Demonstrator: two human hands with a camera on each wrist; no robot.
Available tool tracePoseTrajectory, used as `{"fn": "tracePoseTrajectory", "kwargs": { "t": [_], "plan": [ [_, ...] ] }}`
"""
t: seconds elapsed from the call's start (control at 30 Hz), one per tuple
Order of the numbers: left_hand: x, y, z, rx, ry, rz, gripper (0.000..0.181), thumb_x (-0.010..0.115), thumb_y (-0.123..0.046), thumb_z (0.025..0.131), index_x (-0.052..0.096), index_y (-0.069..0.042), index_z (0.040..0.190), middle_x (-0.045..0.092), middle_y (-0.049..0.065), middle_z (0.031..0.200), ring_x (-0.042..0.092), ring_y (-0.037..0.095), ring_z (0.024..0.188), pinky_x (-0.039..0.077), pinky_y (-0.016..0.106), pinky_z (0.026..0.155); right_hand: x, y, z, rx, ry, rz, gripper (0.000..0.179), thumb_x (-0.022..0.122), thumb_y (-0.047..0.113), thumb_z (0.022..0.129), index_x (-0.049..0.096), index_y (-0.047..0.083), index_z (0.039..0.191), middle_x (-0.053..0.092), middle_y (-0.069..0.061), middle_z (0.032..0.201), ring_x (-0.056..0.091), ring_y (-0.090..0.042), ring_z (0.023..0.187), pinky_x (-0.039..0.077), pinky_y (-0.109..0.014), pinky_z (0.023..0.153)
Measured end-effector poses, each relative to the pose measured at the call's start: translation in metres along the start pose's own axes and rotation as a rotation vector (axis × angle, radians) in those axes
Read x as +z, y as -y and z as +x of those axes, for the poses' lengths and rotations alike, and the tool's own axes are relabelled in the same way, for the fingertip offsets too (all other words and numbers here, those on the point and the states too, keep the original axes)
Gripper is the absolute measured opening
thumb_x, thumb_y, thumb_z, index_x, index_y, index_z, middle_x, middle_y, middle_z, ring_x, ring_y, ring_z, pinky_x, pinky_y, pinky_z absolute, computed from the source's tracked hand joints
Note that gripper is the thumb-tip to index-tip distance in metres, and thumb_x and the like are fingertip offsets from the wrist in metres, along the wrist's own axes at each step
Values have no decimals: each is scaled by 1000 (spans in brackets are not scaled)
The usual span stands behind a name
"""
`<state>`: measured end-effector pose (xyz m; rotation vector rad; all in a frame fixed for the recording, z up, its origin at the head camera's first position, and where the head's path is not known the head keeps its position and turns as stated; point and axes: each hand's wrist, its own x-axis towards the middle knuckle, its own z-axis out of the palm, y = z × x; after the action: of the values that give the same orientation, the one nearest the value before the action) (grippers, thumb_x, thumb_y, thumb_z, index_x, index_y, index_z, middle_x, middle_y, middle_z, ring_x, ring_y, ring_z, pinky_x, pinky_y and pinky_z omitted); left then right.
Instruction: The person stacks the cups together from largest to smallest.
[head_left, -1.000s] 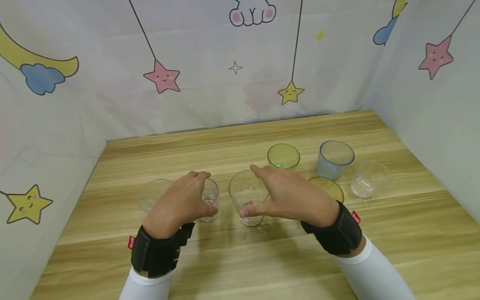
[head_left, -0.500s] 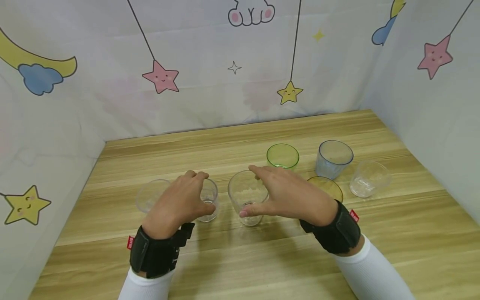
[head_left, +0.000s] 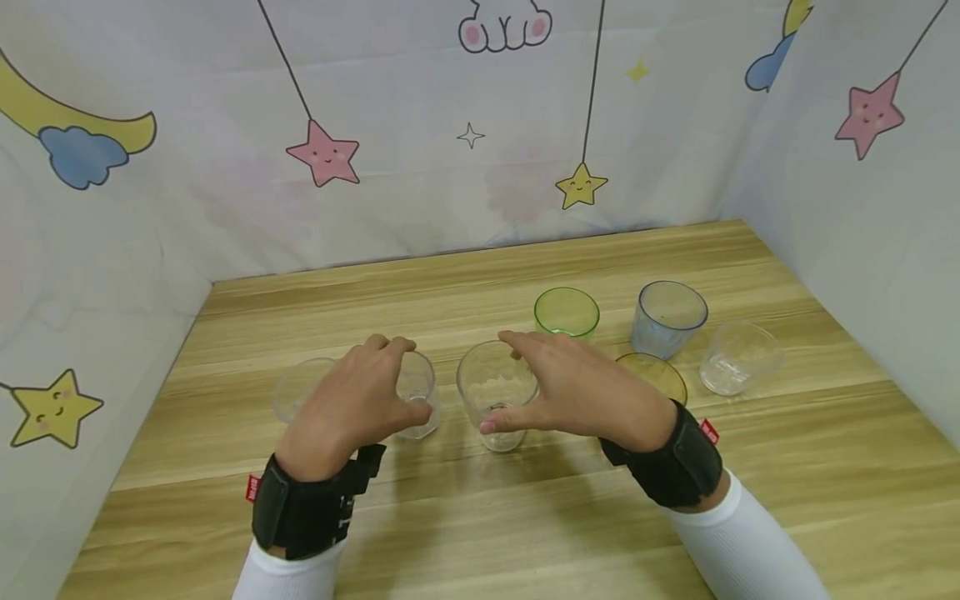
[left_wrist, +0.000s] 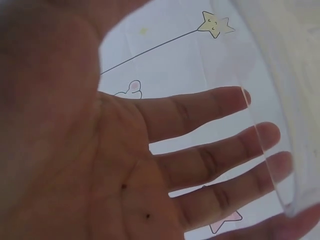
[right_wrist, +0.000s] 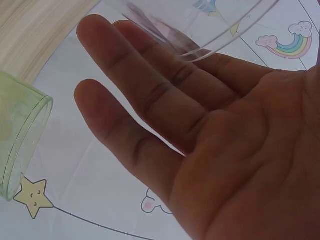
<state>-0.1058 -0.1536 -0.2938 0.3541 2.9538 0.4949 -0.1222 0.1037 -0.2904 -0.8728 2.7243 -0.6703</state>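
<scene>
Between thumb and fingers, the left hand (head_left: 352, 408) holds a small clear glass (head_left: 418, 383) that leans slightly. In the left wrist view, long spread fingers (left_wrist: 200, 165) reach behind that glass's wall, some seen through it. Around the right side of a larger clear glass (head_left: 491, 383) stands the right hand (head_left: 577, 387), its thumb in front and fingers at the back. The right wrist view shows these fingers (right_wrist: 160, 95) fairly straight, beyond the glass's rim; firm contact cannot be made out. Another clear glass (head_left: 292, 393) stands left of the left hand, partly covered by it.
Behind the right hand are a green glass (head_left: 567, 310), a bluish glass (head_left: 663, 325) and a half-hidden amber glass (head_left: 663, 379). A clear tumbler (head_left: 735, 362) stands at the right. Patterned cloth walls (head_left: 420, 208) border the wooden table (head_left: 495, 533) at the back and sides.
The left hand has shifted slightly up and left in the head view, and the small clear glass has risen and tilted a little with it. The right hand has hardly moved.
</scene>
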Motion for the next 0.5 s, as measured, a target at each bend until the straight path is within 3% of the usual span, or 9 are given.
{"fn": "tracePoseTrajectory", "kwargs": {
  "t": [0.5],
  "plan": [
    [-10, -2, -6, 102, -185, -7, 68, 76, -38, 74, 61, -5, 132, 60, 17, 128, 59, 35, 110, 50, 53, 91, 0, -2, 1, 5, 0, 1, 113, 70, 79, 73, 38, 7, 154, 61, -8, 133, 58, -25, 121, 49, -46, 97]
  ]
}}
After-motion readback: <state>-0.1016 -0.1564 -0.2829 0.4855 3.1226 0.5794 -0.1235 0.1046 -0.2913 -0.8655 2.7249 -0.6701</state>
